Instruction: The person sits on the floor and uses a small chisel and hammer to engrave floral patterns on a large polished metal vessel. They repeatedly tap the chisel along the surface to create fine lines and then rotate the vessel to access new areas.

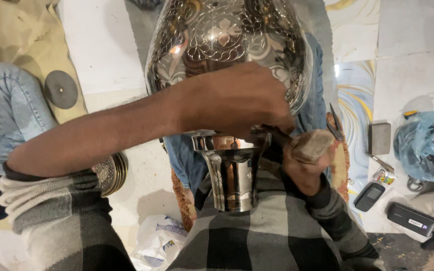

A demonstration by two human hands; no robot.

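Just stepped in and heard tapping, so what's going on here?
A person sits with a large engraved metal vase lying across their lap, its flared foot toward them. The left hand rests on the vase body near the neck, steadying it. The right hand has its grip closed on a wooden-handled tool held by the neck. A phone and a blue plastic bag lie on the floor to the right.

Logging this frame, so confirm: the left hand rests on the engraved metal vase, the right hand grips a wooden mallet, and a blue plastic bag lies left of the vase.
One error: the blue plastic bag lies right of the engraved metal vase, as the head view shows. The left hand on the vase and the right hand gripping the wooden mallet are correct.
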